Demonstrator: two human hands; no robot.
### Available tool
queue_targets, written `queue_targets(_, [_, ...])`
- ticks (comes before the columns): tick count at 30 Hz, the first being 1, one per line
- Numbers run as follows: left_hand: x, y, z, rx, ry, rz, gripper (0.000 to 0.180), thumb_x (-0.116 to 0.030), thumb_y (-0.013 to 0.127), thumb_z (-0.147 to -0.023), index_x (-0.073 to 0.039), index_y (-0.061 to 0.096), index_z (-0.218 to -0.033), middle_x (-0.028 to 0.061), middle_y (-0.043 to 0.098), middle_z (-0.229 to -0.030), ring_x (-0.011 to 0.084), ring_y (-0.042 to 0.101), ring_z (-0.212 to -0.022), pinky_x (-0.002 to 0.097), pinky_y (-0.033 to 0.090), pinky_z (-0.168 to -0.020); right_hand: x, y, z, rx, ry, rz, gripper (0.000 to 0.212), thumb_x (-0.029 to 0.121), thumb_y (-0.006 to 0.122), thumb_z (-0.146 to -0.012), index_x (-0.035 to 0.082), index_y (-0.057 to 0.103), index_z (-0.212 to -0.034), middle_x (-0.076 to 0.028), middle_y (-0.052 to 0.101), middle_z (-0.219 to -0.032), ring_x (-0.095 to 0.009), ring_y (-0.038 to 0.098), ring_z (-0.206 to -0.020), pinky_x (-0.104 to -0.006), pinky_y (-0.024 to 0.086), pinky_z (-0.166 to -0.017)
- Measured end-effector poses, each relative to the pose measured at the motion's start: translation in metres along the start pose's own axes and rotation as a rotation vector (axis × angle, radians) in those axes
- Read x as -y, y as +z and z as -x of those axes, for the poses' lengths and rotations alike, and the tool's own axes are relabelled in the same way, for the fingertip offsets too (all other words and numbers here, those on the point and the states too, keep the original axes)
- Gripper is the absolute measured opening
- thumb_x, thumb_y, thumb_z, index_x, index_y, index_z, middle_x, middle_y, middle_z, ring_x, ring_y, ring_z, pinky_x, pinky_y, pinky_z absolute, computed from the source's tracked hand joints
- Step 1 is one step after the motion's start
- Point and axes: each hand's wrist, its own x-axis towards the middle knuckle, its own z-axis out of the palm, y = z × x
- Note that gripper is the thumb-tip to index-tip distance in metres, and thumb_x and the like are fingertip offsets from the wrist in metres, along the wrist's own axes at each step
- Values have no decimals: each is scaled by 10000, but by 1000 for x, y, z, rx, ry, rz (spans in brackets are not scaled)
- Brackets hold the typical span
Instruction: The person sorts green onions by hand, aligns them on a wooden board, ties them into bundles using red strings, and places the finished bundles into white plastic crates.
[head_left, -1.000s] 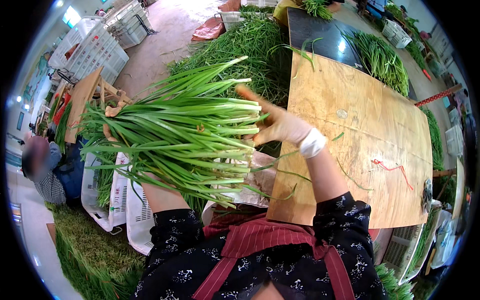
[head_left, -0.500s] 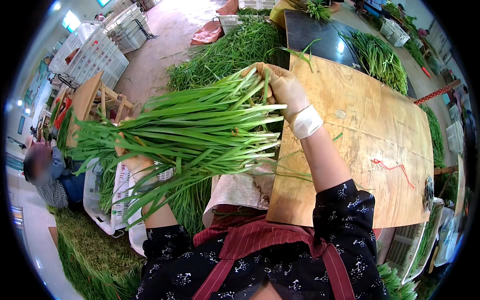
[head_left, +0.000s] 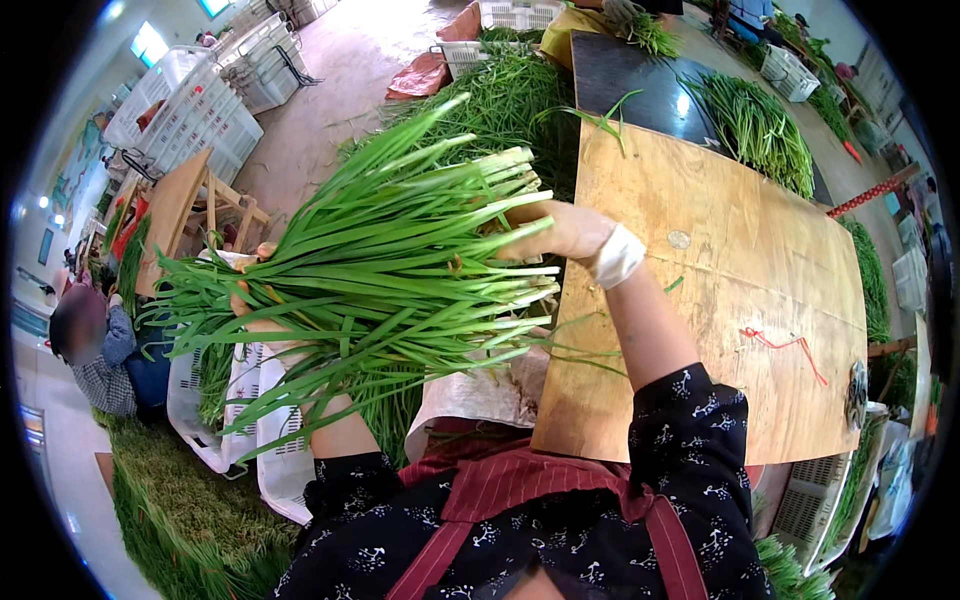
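White stem ends (head_left: 540, 272) hide the right hand's (head_left: 562, 230) fingertips, so I cannot tell whether they grip; the left hand (head_left: 264, 326) curls around the leaves at nine o'clock. Between them hangs the green bunch (head_left: 390, 255). The right hand has slipped from the topmost stems to mid-bunch, and the upper ones now fan toward one o'clock: probably not yet evened. The wooden board (head_left: 720, 270) lies at three o'clock, a leafy heap (head_left: 500, 95) at one.
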Motion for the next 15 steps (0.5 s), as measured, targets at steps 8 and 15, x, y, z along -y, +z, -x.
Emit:
queue_targets(8, [-8, -8, 0, -33, 42, 32, 206, -254, 557, -809, -130, 545, -974, 16, 478, -1032, 169, 485, -949, 377, 429, -819, -1, 48, 10, -326, 100, -519, 379, 85, 593, -779, 16, 512, -1143, -42, 613, -943, -93, 561, -727, -209, 458, -619])
queue_targets(15, [-16, -15, 0, 105, -6, 75, 133, -217, 556, -826, -137, 503, -917, -5, 477, -992, 147, 475, -923, 367, 427, -808, -17, 31, 55, -261, -509, -809, 357, 327, 620, -787, 23, 552, -961, -41, 546, -757, -223, 517, -726, -388, 443, -872])
